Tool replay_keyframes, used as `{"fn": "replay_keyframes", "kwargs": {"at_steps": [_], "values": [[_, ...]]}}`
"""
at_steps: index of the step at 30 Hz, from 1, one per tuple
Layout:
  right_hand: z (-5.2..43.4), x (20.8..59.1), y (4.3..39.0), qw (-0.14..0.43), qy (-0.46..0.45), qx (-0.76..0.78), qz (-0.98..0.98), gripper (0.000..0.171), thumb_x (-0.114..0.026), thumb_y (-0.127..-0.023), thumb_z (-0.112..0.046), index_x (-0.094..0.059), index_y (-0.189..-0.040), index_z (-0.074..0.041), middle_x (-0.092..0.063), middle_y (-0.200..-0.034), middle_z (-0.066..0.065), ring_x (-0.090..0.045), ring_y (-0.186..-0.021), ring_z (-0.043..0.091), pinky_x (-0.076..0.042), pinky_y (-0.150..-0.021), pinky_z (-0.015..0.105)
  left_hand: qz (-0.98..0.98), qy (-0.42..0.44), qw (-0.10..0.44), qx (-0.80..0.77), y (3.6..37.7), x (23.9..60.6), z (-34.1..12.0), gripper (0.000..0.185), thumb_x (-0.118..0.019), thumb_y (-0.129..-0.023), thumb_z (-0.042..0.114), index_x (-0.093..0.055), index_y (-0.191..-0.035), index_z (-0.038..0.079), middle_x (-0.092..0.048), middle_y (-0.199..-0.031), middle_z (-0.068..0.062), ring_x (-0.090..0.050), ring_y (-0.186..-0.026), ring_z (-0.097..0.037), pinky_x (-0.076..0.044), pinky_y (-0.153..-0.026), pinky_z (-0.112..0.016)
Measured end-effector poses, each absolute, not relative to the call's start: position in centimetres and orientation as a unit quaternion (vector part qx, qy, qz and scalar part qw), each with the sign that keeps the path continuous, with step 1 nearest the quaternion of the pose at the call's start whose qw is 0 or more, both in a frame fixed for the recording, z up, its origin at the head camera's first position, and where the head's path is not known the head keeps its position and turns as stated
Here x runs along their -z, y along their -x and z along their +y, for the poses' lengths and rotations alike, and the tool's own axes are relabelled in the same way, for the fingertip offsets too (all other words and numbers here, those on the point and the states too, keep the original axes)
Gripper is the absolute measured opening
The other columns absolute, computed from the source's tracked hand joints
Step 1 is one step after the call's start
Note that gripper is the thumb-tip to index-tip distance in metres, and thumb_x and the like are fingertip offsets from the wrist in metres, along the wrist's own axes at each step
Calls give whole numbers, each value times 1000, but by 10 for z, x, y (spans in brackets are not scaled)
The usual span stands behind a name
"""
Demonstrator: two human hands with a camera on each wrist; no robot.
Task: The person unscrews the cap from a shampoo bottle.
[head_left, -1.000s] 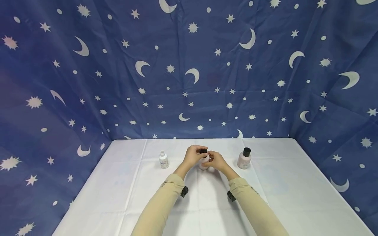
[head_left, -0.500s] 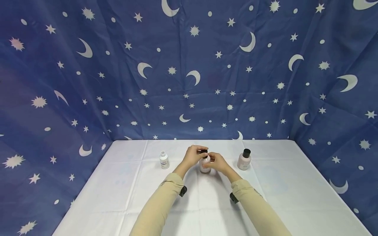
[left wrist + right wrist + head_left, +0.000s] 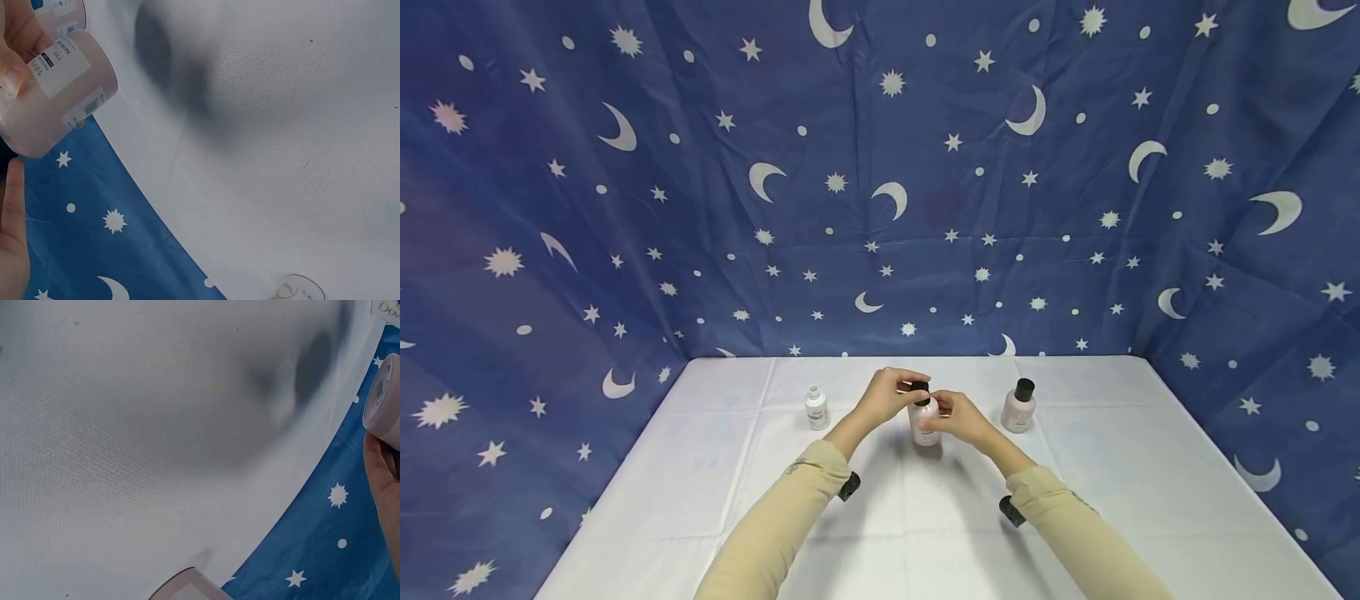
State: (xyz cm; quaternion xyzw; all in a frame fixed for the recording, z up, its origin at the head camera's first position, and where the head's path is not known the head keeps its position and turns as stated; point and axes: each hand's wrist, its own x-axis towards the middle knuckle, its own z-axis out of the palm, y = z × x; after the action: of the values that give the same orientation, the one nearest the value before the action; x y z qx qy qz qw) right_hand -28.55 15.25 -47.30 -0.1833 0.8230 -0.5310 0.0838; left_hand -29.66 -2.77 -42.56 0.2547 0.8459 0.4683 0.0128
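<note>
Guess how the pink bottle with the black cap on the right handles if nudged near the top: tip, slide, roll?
The pink bottle is small, upright and taller than wide, so a high push would probably tip it. Its round body would likely roll once down. The white tablecloth probably grips the base, favouring tipping over sliding.

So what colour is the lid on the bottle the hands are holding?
Black. The cap on the pale pink bottle shows best in the head view.

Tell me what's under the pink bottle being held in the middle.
Only bare white tablecloth and a shadow: the pink bottle is lifted. Left hand grips its black cap; right hand holds its body.
</note>
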Motion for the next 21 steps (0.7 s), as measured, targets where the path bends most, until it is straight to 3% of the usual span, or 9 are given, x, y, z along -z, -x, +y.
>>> {"fn": "replay_keyframes", "kwargs": {"at_steps": [21], "values": [[157, 444, 237, 82, 270, 564, 776, 56, -68, -87, -17, -46, -129, 12, -55, -124, 30, -62, -108, 29, -53, -88, 25, 785, -266, -27, -559, 241, 397, -42, 28, -70, -83, 11, -70, -109, 1, -70, -106, -18, -70, -87, -28, -57, -75, -21]]}}
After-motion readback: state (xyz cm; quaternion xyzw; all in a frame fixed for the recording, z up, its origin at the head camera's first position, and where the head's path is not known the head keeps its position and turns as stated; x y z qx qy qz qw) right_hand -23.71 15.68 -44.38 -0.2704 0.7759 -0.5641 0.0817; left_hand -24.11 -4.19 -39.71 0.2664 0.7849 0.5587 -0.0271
